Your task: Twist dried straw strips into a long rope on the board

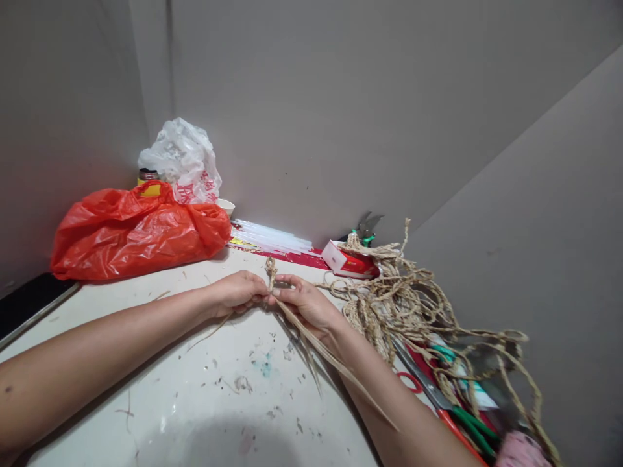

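Note:
My left hand (237,293) and my right hand (305,301) meet at the middle of a stained white table (204,402). Both pinch a short braided straw cord (270,271) whose knotted end sticks up between the fingertips. Loose straw strands (335,366) trail from the hands down over my right forearm toward me. A thin stray strand (209,334) hangs below my left hand.
A tangled pile of braided straw rope (403,305) lies to the right, over scissors (428,386) and green-handled pliers (474,428). A red-white box (348,261), pruning shears (366,228), clear sticks (272,239), a red plastic bag (136,233) and a white bag (182,161) line the grey wall.

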`<state>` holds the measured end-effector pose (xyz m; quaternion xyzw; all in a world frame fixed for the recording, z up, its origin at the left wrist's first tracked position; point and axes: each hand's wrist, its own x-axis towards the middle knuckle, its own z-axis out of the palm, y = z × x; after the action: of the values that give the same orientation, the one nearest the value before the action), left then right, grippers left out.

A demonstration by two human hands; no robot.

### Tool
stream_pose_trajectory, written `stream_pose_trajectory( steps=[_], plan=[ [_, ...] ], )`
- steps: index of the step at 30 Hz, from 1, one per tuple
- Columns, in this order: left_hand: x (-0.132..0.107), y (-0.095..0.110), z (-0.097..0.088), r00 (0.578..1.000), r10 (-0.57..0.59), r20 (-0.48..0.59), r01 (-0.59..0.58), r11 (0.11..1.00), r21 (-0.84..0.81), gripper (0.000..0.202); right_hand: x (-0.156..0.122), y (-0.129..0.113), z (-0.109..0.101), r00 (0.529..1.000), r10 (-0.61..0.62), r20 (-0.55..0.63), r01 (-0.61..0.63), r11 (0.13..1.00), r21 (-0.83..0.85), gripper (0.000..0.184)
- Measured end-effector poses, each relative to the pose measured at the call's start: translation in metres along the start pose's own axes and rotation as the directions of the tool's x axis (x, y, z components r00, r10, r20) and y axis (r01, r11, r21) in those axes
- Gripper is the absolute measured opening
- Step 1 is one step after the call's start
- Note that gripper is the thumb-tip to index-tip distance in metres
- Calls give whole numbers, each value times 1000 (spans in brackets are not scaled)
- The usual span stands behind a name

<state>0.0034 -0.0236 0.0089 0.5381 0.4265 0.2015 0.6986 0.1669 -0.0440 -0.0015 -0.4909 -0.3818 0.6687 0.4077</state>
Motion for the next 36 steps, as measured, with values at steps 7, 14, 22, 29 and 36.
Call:
stream_pose_trajectory(
  steps=[7,14,22,29,36],
  plan=[
    [1,2,-3,993,-84,86,91,992,-86,14,-2,4,1,977,-207,43,212,960,-181,41],
    [0,1,3,998,-59,-8,59,995,-79,9,-5,8,5,885,-456,96,425,704,-570,18],
    [0,-2,6,999,-40,-34,38,998,-56,11,-9,1,1,849,-481,217,450,445,-774,17],
    [0,-2,3,999,-32,7,33,995,-97,13,-10,1,3,840,-490,233,468,436,-769,18],
    [1,-8,10,987,1,-159,-3,1000,-9,16,-13,1,2,845,-443,299,493,428,-758,26]
  ],
)
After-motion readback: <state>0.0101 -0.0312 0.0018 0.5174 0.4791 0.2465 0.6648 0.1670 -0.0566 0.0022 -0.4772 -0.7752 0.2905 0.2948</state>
